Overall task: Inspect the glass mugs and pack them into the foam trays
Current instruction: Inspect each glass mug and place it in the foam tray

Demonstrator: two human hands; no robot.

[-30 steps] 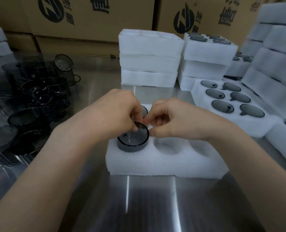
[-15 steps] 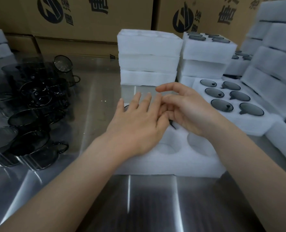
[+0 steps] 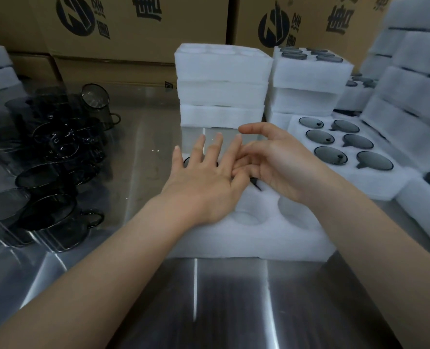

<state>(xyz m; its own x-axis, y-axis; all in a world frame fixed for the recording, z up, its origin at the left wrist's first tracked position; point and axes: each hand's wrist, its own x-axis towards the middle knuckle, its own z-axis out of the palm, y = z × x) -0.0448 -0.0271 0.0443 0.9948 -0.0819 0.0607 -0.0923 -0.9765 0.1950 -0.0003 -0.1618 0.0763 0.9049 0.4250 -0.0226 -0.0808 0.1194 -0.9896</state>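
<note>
Pressing flat with the left hand [image 3: 204,180] on the foam tray [image 3: 259,240], fingers straight and spread, gripping nothing. Covers the tray's left pockets, with only a dark arc of a mug [image 3: 186,161] showing past the little finger. Looks like a push to seat the glass level with the foam, so that another tray can stack on top.

Hovering alongside with the right hand [image 3: 279,167], fingers loosely bent and apart, holding nothing, fingertips touching the left hand's inner edge. Cannot tell whether pressing too or merely resting. Showing just under it a dark handle [image 3: 255,184], probably tucked into its slot. Two near pockets [image 3: 246,217] bare and white, so judged only partly filled.

Set square on the steel surface [image 3: 209,298], close to the body, likely for a straight downward push. Loose mugs [image 3: 47,172], smoky and crowded on the left, within the left hand's reach for picking up and checking. To the right a filled tray [image 3: 345,147], six glasses sunk flush with handles in their notches, giving the wanted result. Straight behind, empty trays [image 3: 221,84] stacked for easy grabbing, a packed stack [image 3: 309,71] beside them and cardboard boxes [image 3: 138,23] at the back.

Calls next, presumably, for a fresh glass from the left heap, handle turned to match the notch.
</note>
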